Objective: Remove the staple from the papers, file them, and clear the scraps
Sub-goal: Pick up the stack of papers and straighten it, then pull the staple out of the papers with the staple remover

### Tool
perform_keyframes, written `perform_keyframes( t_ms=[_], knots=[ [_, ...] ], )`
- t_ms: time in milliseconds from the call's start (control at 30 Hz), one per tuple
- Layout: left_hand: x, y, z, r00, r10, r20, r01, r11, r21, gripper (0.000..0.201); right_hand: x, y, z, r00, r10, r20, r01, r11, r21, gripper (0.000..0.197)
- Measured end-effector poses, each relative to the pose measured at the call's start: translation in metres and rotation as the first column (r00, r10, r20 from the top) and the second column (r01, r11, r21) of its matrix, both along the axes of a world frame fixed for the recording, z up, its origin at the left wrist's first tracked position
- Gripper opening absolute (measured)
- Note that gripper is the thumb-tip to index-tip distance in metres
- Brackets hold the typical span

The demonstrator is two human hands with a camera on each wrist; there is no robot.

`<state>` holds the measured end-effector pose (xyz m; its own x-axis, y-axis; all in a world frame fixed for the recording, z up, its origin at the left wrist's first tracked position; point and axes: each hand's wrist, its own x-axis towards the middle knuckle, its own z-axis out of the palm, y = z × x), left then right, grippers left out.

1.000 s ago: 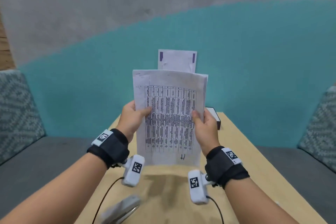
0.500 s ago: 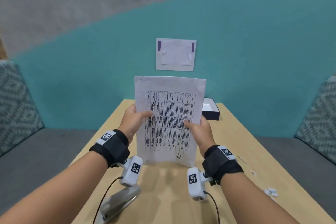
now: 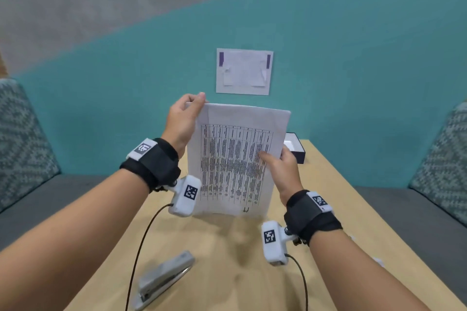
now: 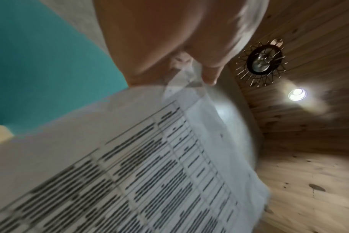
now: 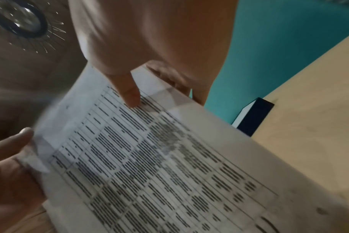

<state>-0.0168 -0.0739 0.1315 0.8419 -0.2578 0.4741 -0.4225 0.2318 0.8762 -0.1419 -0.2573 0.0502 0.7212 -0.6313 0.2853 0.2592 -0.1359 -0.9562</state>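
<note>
Papers (image 3: pixel 235 159) stood upright above the counter's (image 3: pixel 227 247) middle, right hand (image 3: pixel 283 169) gripping one side to steady them, left hand's (image 3: pixel 182 121) fingers (image 3: pixel 199 98) pinching the top corner, probably seeking the staple

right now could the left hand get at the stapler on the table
Probably not straight away: the left hand is pinching the top corner of the papers. The stapler lies uncovered on the table below the left forearm, so once that hand lets go, likely yes.

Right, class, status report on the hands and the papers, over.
Left hand pinches top-left corner of white printed papers. Right hand grips right edge. Papers held upright above wooden table. Nothing in the way.
</note>
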Motion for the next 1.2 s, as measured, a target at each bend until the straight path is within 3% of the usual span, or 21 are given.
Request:
perform_keyframes(
  t_ms=[133,400,567,733,1000,1200],
  knots=[
    [-0.001,-0.005,-0.009,0.997,0.069,0.036,-0.068,0.998,-0.013,0.034,0.0,0.006,-0.012,1.0,-0.004,-0.014,0.004,1.0,-0.025,0.023],
    [0.001,0.002,0.031,0.985,0.054,0.163,-0.05,0.998,-0.032,0.027,0.008,0.001,0.024,0.993,-0.029,0.118,0.033,0.999,-0.037,0.021],
    [0.008,-0.003,0.005,0.985,0.145,0.097,-0.143,0.989,-0.024,0.034,0.006,0.009,0.0,0.994,-0.035,0.1,0.038,0.999,-0.028,0.024],
    [0.001,-0.005,-0.026,0.989,0.117,0.086,-0.119,0.993,0.016,0.029,0.002,0.011,-0.03,0.999,-0.032,0.029,0.031,0.998,0.047,0.028],
    [0.002,-0.005,-0.002,0.986,0.122,0.115,-0.109,0.988,-0.113,0.032,0.005,0.006,-0.006,0.995,-0.016,0.099,0.015,1.0,0.014,0.026],
    [0.004,-0.006,-0.031,0.984,0.141,0.107,-0.137,0.989,-0.052,0.037,0.001,-0.002,-0.043,0.991,0.102,-0.083,-0.097,0.993,0.071,0.027]
  ],
)
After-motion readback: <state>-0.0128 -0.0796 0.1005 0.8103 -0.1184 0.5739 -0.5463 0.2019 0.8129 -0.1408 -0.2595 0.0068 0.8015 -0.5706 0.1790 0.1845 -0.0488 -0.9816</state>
